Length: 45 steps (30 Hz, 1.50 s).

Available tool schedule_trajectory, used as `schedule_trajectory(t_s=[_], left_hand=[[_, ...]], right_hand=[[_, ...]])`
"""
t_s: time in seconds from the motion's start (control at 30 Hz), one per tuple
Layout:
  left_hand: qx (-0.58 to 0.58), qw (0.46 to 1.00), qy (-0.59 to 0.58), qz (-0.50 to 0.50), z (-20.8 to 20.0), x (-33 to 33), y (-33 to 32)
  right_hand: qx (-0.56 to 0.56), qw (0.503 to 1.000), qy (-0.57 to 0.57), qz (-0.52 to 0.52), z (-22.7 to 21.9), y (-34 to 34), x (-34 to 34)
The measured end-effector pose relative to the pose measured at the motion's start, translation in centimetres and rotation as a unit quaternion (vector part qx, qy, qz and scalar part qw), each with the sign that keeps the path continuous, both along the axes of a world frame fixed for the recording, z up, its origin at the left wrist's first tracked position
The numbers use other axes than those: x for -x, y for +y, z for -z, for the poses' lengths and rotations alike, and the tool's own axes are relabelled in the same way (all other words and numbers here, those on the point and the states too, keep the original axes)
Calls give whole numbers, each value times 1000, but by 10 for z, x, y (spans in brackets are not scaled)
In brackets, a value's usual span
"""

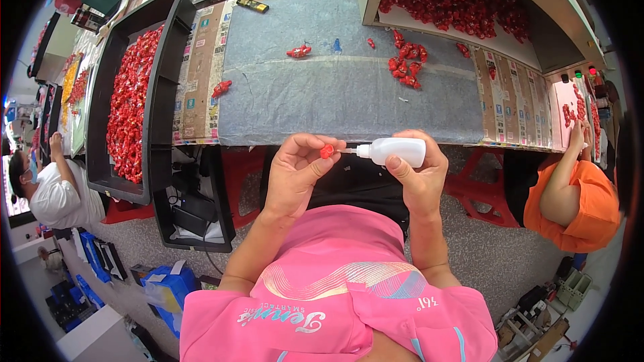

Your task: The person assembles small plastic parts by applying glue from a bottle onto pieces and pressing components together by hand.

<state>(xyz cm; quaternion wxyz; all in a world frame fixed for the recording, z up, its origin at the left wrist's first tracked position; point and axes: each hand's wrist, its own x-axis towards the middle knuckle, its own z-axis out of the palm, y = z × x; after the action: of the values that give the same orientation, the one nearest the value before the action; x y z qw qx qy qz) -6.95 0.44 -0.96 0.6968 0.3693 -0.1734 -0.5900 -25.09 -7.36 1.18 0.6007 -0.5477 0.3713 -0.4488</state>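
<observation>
Between the thumb and fingers of my left hand point(300, 169) I pinch a small red plastic piece point(327, 151). My right hand point(422, 173) is wrapped round a white squeeze bottle point(397, 151), which lies nearly level. Its thin nozzle point(349, 151) points left and reaches to the red piece; whether the tip touches it, I cannot tell. Both hands are just in front of the table's near edge, above my lap. On the grey-blue table covering point(349, 107) ahead lie a cluster of small red pieces point(407, 60) and single ones, such as a red piece point(299, 51) further left.
A black crate point(169, 94) full of red pieces stands at the left. At the back right, an open-fronted box point(367, 0) holds a heap of them. A yellow-and-black object point(252, 5) lies at the back. Co-workers sit left point(57, 191) and right point(573, 204).
</observation>
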Motion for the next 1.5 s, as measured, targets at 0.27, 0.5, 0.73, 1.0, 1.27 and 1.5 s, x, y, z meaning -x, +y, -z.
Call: schedule_trajectory(t_s=[0.27,0.5,0.73,1.0,1.27,1.5], left_hand=[[-28,995,72,62,4,-4,2],[-30,991,100,83,3,-3,1],[-38,989,114,87,3,-1,4],[-35,990,103,85,6,-4,2],[-34,994,91,51,5,-14,7],[-39,994,98,17,4,-20,17]], right_hand=[[-9,999,-26,19,0,1,1],[8,1000,-3,4,2,-1,3],[1,1000,5,3,3,0,5],[8,1000,-5,13,2,-2,3],[-32,999,10,6,8,-12,-17],[181,974,134,-6,21,-47,-72]])
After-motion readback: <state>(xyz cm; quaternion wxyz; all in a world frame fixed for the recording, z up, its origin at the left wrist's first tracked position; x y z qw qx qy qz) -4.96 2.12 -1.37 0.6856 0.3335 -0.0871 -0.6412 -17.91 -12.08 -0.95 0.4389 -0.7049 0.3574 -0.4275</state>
